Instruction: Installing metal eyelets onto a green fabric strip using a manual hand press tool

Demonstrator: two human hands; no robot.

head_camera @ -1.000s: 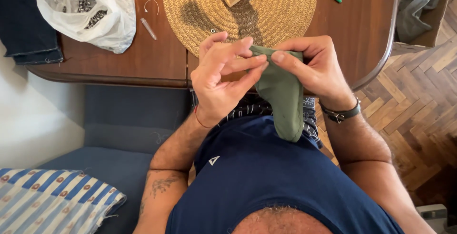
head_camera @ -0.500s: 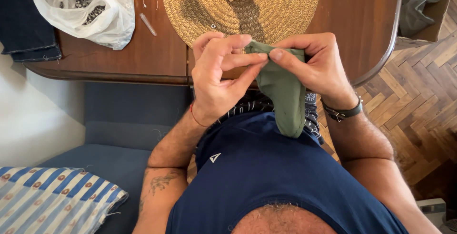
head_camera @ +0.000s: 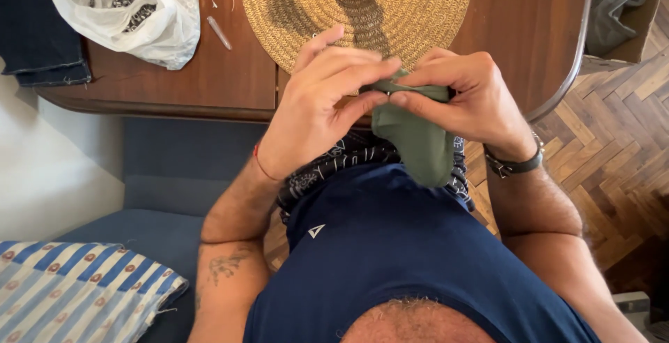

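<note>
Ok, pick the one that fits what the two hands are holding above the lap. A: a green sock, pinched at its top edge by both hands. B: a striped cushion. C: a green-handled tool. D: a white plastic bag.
A: the left hand and the right hand both pinch the top edge of the green sock, which hangs down over the lap.

Small olive-green sock (head_camera: 412, 139), plain knit, hangs toe-down in front of the torso, just below the table edge; top opening bunched flat & horizontal, pinched at both ends, body limp.
</note>
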